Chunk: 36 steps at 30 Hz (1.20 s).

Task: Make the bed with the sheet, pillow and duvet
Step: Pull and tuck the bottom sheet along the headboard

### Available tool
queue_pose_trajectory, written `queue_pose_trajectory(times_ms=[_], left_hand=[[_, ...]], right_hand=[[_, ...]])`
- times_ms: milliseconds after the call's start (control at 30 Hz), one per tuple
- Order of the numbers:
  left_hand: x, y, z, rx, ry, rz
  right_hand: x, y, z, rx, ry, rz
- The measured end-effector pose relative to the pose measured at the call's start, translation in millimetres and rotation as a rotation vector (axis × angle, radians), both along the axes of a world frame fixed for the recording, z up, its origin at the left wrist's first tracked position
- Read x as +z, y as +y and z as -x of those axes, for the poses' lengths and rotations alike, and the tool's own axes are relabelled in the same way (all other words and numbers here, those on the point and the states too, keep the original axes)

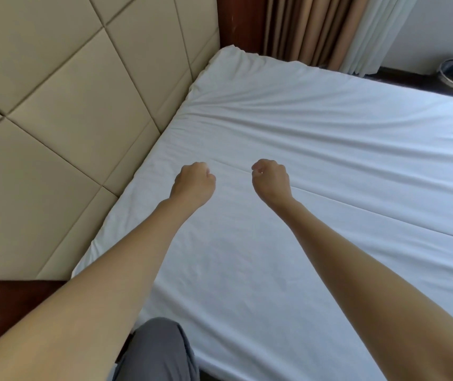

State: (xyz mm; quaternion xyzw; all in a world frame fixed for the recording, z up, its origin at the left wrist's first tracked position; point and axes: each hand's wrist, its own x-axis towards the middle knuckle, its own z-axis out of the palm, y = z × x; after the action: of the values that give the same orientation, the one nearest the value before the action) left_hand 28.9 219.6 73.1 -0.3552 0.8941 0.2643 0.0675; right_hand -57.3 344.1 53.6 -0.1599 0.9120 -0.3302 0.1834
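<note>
Our left hand (pixel 193 182) and right hand (pixel 270 180) reach out over the white sheet (pixel 330 160); each grip is curled into a fist, and we see no cloth in either; the sheet lies spread flat under them, right up against the headboard (pixel 68 105), with wrinkles near the far corner; we think the fists are there to tug it smooth; no pillow or duvet shows.

No text, label, brand or number is readable anywhere.

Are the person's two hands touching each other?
Apart. The head view plainly shows a strip of white sheet between the curled left hand and the curled right hand.
</note>
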Motion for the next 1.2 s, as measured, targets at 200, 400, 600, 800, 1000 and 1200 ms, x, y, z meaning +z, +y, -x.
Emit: queue_pose_trajectory(times_ms=[200,400,600,800,1000,1200], left_hand=[[9,-13,12,-0.007,-0.023,-0.004],[19,-47,66,-0.049,-0.002,-0.024],[-11,-128,169,-0.049,0.006,-0.065],[-104,-231,257,-0.066,-0.130,-0.063],[-205,-322,331,-0.074,-0.177,-0.054],[-255,-377,391,-0.038,0.002,-0.058]], right_hand=[[25,-12,17,-0.019,-0.013,0.063],[37,-43,60,-0.049,-0.038,0.104],[3,-123,137,-0.090,-0.113,0.075],[-73,-228,215,-0.037,-0.193,-0.053],[-164,-306,281,0.028,-0.210,-0.089],[-219,-362,321,0.131,-0.033,-0.031]])
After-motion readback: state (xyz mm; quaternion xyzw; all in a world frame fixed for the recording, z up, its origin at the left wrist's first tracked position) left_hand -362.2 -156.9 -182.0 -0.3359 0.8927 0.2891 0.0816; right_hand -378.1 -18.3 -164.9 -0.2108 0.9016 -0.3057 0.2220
